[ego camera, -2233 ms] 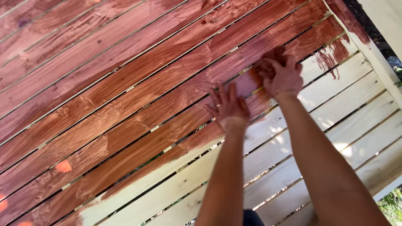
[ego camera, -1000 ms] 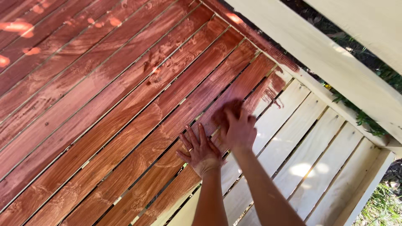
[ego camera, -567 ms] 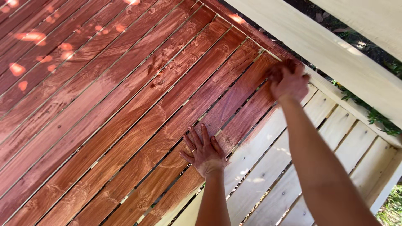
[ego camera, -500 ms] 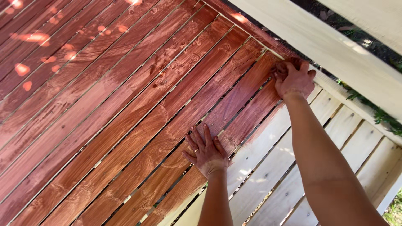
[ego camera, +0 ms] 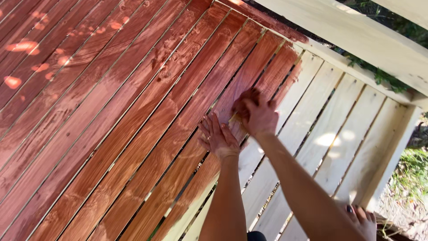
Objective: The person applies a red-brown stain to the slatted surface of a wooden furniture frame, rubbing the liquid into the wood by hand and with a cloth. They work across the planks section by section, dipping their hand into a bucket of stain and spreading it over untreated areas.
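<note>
The left hand [ego camera: 218, 140] is lying flat and spread, fingers wide, holding nothing, pressing palm-down on a red-brown stained slat of the slatted wooden panel [ego camera: 133, 111]. The right hand [ego camera: 256, 114] is sitting just beside it, a little further up the same panel, curled narrow over something dark and stain-soaked; it is too hidden under the fingers to tell whether that is a rag or a pad. That hand is resting right at the ragged edge where the stained slats [ego camera: 178, 89] are meeting the bare pale slats [ego camera: 330, 134], with the stained wood lying to the left hand's side of the edge and the bare wood on the far side. Both hands are showing reddish stain on the skin. Beyond the bare slats, a pale unstained rail [ego camera: 356, 35] is running along the panel's top edge, and a pale post [ego camera: 392, 156] is closing its end. Green grass [ego camera: 412, 174] is showing past the post.
</note>
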### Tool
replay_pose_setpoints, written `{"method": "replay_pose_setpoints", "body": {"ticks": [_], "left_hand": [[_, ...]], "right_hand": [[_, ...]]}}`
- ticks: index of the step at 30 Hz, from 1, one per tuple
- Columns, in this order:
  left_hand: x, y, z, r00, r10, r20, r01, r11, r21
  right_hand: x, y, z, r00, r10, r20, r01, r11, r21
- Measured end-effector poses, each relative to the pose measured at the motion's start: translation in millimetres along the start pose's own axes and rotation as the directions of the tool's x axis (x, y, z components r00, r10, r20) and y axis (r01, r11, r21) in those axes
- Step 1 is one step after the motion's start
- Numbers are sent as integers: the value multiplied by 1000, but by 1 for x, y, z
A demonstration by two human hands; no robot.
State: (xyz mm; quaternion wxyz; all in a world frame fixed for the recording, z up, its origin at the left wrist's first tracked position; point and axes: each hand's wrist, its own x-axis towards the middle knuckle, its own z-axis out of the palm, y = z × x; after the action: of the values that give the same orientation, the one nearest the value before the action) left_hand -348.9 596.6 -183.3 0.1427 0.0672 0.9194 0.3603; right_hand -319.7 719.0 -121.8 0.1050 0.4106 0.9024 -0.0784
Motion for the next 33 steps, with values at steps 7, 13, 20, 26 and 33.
{"method": "replay_pose_setpoints", "body": {"ticks": [7,13,20,26,33], "left_hand": [[-49,-45,-22,987,162,11,-159,976,-147],[-138,-15,4,969,164,187,-216,929,302],[-175,54,-3,799,-163,578,-159,870,466],[-176,59,-11,829,-136,543,-165,867,470],[-181,47,-5,870,-82,485,-185,859,477]], "right_hand": [[-106,-21,0,971,-187,146,186,982,18],[-133,106,16,974,216,-71,-212,976,58],[-122,158,31,979,206,-4,-204,972,120],[-118,143,16,967,252,39,-255,957,136],[-122,138,9,968,249,28,-249,952,180]]}}
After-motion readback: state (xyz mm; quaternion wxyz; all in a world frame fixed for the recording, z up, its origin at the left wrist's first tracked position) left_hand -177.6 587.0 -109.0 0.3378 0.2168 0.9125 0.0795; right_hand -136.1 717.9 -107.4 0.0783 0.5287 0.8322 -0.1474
